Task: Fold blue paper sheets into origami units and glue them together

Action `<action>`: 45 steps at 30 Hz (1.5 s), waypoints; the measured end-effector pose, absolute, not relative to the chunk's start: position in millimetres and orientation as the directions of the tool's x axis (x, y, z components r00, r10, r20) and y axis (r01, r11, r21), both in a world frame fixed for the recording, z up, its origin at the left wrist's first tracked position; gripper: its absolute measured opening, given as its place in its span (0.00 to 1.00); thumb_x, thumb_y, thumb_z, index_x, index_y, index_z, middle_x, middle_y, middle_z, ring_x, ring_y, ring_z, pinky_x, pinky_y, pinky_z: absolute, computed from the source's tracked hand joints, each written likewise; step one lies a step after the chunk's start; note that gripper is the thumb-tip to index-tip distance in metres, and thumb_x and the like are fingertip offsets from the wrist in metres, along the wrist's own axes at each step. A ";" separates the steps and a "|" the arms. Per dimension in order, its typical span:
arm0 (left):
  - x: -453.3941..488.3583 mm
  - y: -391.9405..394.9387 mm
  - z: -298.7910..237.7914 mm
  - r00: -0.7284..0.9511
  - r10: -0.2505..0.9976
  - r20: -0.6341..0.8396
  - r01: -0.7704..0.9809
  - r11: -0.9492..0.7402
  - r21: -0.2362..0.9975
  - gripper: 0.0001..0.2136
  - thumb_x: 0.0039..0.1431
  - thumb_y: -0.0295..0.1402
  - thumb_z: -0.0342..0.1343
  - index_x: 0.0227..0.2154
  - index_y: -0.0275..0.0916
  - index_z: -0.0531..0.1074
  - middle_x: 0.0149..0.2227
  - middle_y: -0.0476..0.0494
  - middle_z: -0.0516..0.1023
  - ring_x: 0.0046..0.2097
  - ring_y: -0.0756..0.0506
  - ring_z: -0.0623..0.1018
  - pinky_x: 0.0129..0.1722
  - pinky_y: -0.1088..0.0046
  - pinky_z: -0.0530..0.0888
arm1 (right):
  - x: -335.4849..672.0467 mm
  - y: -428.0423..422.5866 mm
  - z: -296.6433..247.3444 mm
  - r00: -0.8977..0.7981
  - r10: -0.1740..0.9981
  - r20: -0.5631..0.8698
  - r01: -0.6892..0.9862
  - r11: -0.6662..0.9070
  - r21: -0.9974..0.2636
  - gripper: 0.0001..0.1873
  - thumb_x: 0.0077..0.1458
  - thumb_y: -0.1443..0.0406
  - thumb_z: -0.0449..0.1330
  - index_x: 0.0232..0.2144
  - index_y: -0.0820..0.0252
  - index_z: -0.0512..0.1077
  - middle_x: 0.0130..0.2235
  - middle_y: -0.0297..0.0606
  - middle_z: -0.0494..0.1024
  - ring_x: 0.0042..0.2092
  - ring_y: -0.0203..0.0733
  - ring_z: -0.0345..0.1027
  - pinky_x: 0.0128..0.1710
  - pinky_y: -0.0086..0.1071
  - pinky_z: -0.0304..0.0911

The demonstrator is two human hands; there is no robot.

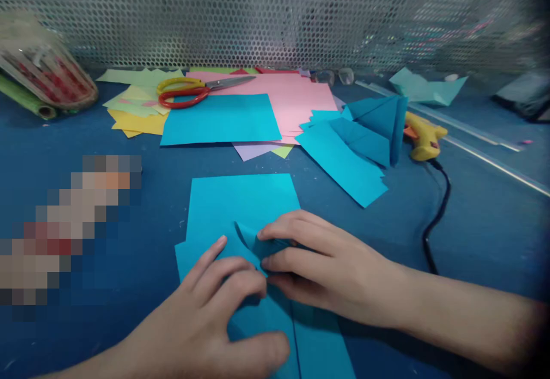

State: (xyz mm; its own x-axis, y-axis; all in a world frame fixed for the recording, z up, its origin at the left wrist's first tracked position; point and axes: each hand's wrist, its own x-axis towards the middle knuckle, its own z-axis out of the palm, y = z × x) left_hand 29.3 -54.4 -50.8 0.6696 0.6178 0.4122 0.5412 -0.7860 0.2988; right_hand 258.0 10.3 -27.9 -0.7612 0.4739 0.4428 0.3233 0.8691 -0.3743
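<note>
A blue sheet of paper (243, 198) lies flat on the table in front of me. Overlapping its near part is a folded blue paper (320, 342) with a long crease or edge running toward me. My left hand (215, 304) rests on the folded paper, fingers spread and bent, thumb stretched to the right. From the right, my right hand (322, 259) has its fingertips closed on a raised flap of the folded paper, near the middle. The underside of that flap and part of the right thumb are hidden.
Behind lie scissors (206, 90), another blue sheet (223, 121), pink paper (301, 98) and yellow scraps (140, 121). Folded blue pieces (356, 138), a yellow glue gun (425, 135) with a black cord, and clear sticks (494, 164) are right. A jar (51, 64) stands left, near a blurred-out patch.
</note>
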 end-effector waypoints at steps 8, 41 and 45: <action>11.0 -40.6 -29.4 0.680 0.701 0.215 0.706 -0.705 0.066 0.21 0.70 0.38 0.48 0.62 0.36 0.63 0.67 0.40 0.66 0.67 0.41 0.63 0.62 0.64 0.67 | 259.5 12.7 -30.8 -0.779 0.369 0.507 0.291 0.929 -0.229 0.15 0.70 0.63 0.55 0.40 0.70 0.77 0.45 0.48 0.82 0.48 0.44 0.74 0.54 0.35 0.72; 27.1 -59.3 -41.9 0.638 0.675 0.370 0.722 -0.692 0.016 0.19 0.77 0.34 0.38 0.51 0.47 0.76 0.46 0.51 0.83 0.46 0.45 0.75 0.49 0.64 0.65 | 264.8 23.6 -31.7 -0.854 0.255 0.453 0.136 0.951 -0.278 0.15 0.69 0.70 0.52 0.47 0.74 0.77 0.52 0.49 0.82 0.58 0.47 0.74 0.61 0.38 0.67; 26.5 -58.2 -39.8 0.651 0.674 0.349 0.715 -0.699 0.018 0.20 0.78 0.34 0.37 0.50 0.48 0.78 0.42 0.52 0.83 0.46 0.47 0.76 0.49 0.67 0.66 | 267.0 25.0 -33.6 -0.857 0.261 0.444 0.114 0.937 -0.330 0.15 0.67 0.71 0.53 0.48 0.76 0.76 0.52 0.52 0.81 0.60 0.48 0.72 0.64 0.40 0.65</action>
